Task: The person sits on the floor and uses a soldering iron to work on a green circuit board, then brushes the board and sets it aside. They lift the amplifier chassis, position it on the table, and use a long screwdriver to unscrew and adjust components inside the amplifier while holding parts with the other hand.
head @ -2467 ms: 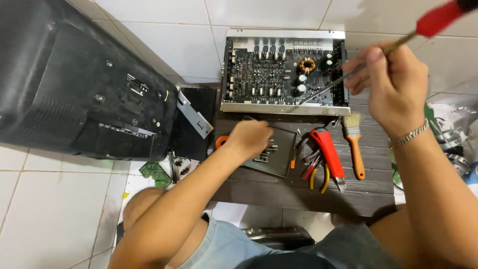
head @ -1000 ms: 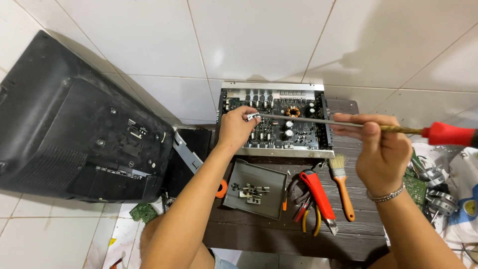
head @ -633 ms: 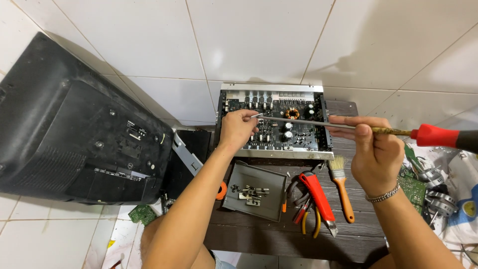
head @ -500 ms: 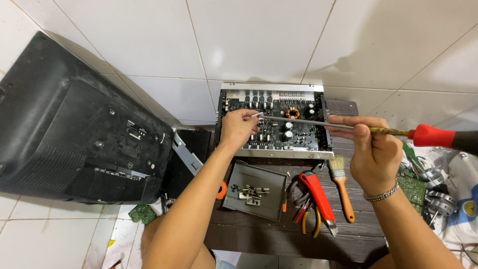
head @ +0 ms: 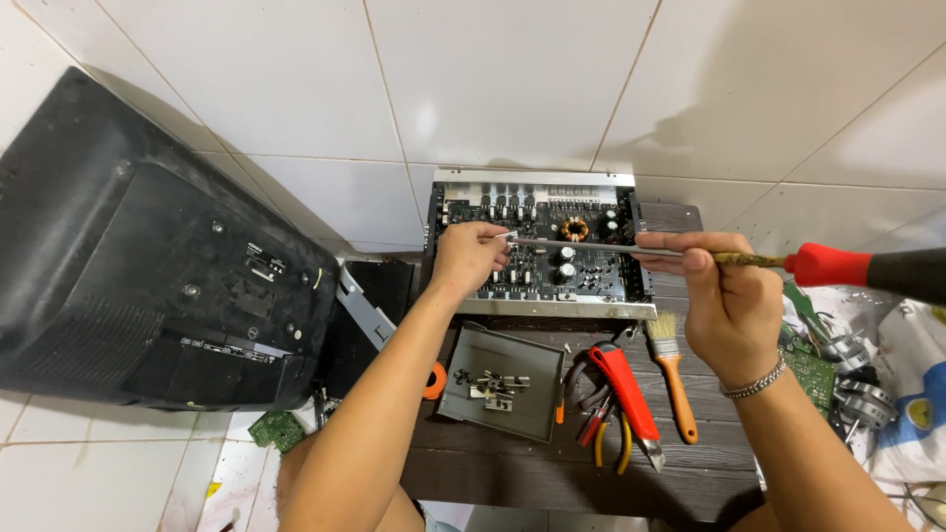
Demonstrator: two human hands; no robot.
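Seen from the head camera, at the centre of the frame, an opened amplifier (head: pixel 537 241) with its circuit board bare sits against a white tiled wall (head: pixel 512 79). The left hand (head: pixel 471 258) pinches the tip of a long screwdriver (head: pixel 690 256) over the board, fingers pressed together, probably around a small screw, though it is too small to tell. The right hand (head: pixel 724 305) curls round the shaft near its red and black handle, at the right edge. The tip could well slip and scrape the board's parts if either grip loosens, and a dropped screw would vanish among them. Below centre lie one grey tray (head: pixel 503 384) of small metal pieces, one paintbrush (head: pixel 672 369) and one red-handled cutter (head: pixel 626 404); one black television back (head: pixel 148 266) fills the left.
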